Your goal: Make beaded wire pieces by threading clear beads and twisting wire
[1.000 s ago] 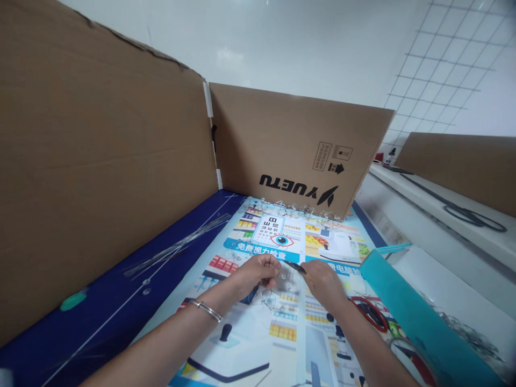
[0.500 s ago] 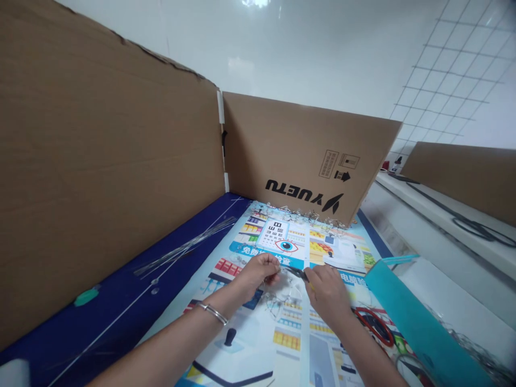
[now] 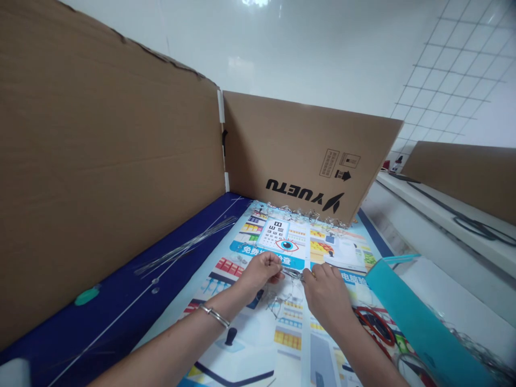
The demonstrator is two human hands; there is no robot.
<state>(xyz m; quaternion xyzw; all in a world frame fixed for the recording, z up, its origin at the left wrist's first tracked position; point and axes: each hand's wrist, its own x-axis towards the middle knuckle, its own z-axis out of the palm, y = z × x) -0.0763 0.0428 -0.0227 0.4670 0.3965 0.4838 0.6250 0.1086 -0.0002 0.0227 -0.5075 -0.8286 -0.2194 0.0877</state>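
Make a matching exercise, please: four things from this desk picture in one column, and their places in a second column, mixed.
Things:
1. silver metal bangle
2. small green oval piece
3. bundle of thin clear rods
4. teal flat-sided box

Places:
A. on the dark blue cloth, close to the left brown cardboard wall
B. at the right edge of the printed eye-chart poster
C. around the left wrist
D. on the blue cloth, further back, lying slantwise

Pairs: 1-C, 2-A, 3-D, 4-B

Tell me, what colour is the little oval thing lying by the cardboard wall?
The oval thing is green, on the dark blue cloth; head view.
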